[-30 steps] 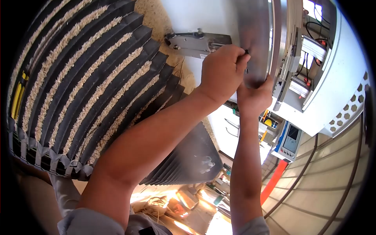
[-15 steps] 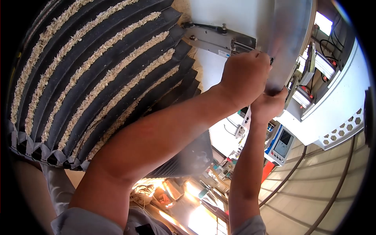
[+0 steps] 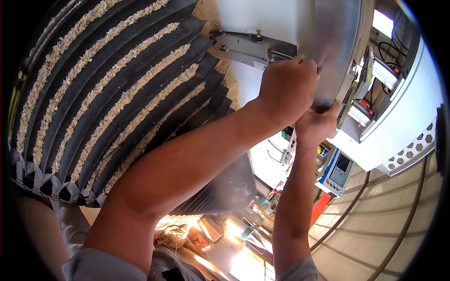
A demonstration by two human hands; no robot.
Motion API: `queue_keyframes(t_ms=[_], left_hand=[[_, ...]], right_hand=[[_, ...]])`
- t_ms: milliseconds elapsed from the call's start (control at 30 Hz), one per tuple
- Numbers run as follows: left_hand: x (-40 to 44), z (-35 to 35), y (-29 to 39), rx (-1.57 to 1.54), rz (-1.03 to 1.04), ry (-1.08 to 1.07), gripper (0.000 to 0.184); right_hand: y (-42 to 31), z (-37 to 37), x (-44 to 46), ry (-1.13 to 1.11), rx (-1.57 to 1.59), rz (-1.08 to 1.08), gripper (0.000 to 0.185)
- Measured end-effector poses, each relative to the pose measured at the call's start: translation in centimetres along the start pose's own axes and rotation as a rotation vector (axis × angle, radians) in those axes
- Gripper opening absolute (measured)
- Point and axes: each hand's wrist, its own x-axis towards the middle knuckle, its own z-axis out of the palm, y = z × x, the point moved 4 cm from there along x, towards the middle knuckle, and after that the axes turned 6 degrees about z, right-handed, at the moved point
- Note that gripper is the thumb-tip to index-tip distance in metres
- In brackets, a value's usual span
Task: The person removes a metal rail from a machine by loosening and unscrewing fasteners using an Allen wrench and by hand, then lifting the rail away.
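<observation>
My left hand (image 3: 288, 89) is closed in a fist against the face of a shiny metal panel (image 3: 333, 51); a small dark thing shows at its fingertips, too small to name. Lower and to the right, my right hand (image 3: 318, 125) has its fingers wrapped round the bottom end of the same panel. Left of the panel, a grey metal bracket (image 3: 243, 49) with a dark rod is fixed to a white surface (image 3: 262, 16). My left forearm crosses in front of black pleated bellows (image 3: 154, 89) with wood shavings in the folds.
Right of my hands stands a white machine housing (image 3: 398, 122) with hexagonal holes, rails and cables. Below it are a blue and white control box with a screen (image 3: 340, 172) and a red strip (image 3: 320, 208). Cluttered items (image 3: 206, 234) lie at the bottom.
Over the last second the view has shifted, so hands, panel and bracket appear farther right. Both hands have stayed at the panel, with their grips much the same.
</observation>
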Motion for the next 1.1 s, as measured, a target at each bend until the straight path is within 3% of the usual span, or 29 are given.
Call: queue_keyframes(t_ms=[200, 267, 333, 467, 833, 867, 967, 1100], left_hand=[[0.3, 0.0, 0.5, 0.100, -0.004, -0.060, 0.013], [0.4, -0.1, 0.8, 0.163, 0.101, -0.055, 0.012], [0.3, 0.0, 1.1, 0.215, 0.198, -0.021, 0.008], [0.2, 0.1, 1.1, 0.173, 0.145, 0.006, 0.011], [0.2, 0.7, 1.0, -0.650, -0.619, 0.106, 0.009], [0.1, 0.7, 1.0, -0.624, -0.684, 0.099, 0.014], [0.4, -0.3, 1.5, -0.356, -0.811, -0.183, 0.020], [0.9, 0.0, 0.7, -0.318, -0.670, -0.243, 0.022]], right_hand=[[0.6, 0.3, 0.0, 0.025, -0.044, -0.019, 0.076], [0.8, 0.5, -0.1, 0.057, -0.049, -0.017, 0.077], [0.7, 0.5, 0.0, 0.059, -0.068, -0.042, 0.075], [0.0, 0.0, -0.1, 0.029, -0.054, -0.008, 0.067], [0.2, -0.2, 0.2, 0.063, 0.003, -0.019, 0.061], [0.5, -0.1, 0.2, 0.074, 0.005, -0.025, 0.060], [0.4, -0.3, 0.3, 0.072, 0.029, -0.006, 0.057], [0.8, 0.0, 0.1, 0.049, 0.057, 0.029, 0.057]])
